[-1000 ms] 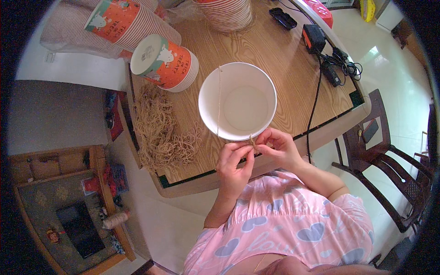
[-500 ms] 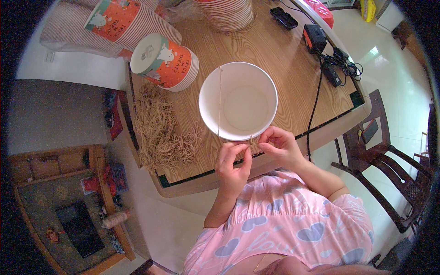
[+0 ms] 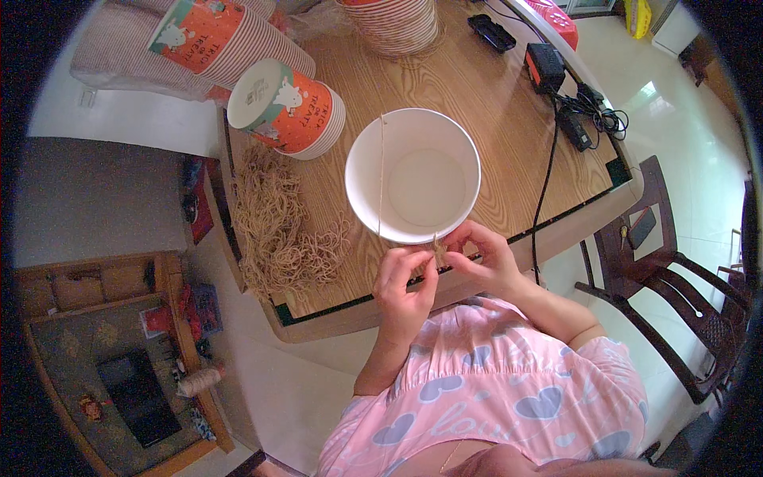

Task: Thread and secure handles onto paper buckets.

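Note:
A white paper bucket (image 3: 413, 175) stands open side up on the wooden table (image 3: 493, 103), with a thin tan string (image 3: 381, 175) stretched across its mouth. At the bucket's near rim, my left hand (image 3: 404, 286) and my right hand (image 3: 485, 258) pinch the string's end together. Both hands touch each other just below the rim. The bucket looks empty inside.
A heap of cut tan strings (image 3: 282, 226) lies on the table's left. Stacks of orange-and-white paper buckets (image 3: 290, 107) lie behind it, another stack (image 3: 397, 24) at the back. Black chargers and cables (image 3: 576, 111) sit on the right. A dark wooden chair (image 3: 675, 302) stands by the table's right.
The hands have barely moved; the fingers have shifted slightly on the string at the bucket's rim.

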Demonstrator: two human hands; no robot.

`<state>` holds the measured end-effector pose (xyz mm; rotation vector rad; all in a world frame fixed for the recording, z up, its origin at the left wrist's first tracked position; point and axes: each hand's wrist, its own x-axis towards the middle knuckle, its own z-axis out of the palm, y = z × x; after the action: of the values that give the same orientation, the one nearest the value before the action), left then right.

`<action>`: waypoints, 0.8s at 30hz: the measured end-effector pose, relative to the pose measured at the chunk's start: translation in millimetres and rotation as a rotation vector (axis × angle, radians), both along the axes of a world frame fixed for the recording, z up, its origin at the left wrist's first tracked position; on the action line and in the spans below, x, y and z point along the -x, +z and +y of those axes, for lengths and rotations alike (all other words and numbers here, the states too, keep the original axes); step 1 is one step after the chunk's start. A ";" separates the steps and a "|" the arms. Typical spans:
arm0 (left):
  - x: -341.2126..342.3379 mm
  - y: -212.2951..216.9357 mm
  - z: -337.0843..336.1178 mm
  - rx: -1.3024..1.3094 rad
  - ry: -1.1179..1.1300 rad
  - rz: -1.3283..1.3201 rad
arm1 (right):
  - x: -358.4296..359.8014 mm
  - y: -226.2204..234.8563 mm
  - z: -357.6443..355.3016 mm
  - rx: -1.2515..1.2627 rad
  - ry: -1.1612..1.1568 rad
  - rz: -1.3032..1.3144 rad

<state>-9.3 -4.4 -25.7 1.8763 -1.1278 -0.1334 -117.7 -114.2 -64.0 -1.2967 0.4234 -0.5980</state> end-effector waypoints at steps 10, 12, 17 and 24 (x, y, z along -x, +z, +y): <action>1.3 -0.9 -0.8 -0.016 -0.020 0.051 | -0.4 -8.1 -3.4 -0.111 0.047 0.047; -0.4 -2.1 -2.7 -0.017 -0.009 0.038 | 0.5 -8.3 -4.0 -0.172 0.066 0.021; 1.1 2.6 -5.0 -0.044 -0.009 0.055 | 2.2 -7.4 -3.4 -0.275 0.149 0.013; 1.3 3.0 -6.1 -0.042 0.013 0.145 | 2.6 -8.9 -4.2 -0.201 0.147 0.049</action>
<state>-10.6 -10.5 -22.8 1.8786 -1.0207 -0.2838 -120.4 -118.4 -72.9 -1.1403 0.4131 -0.3903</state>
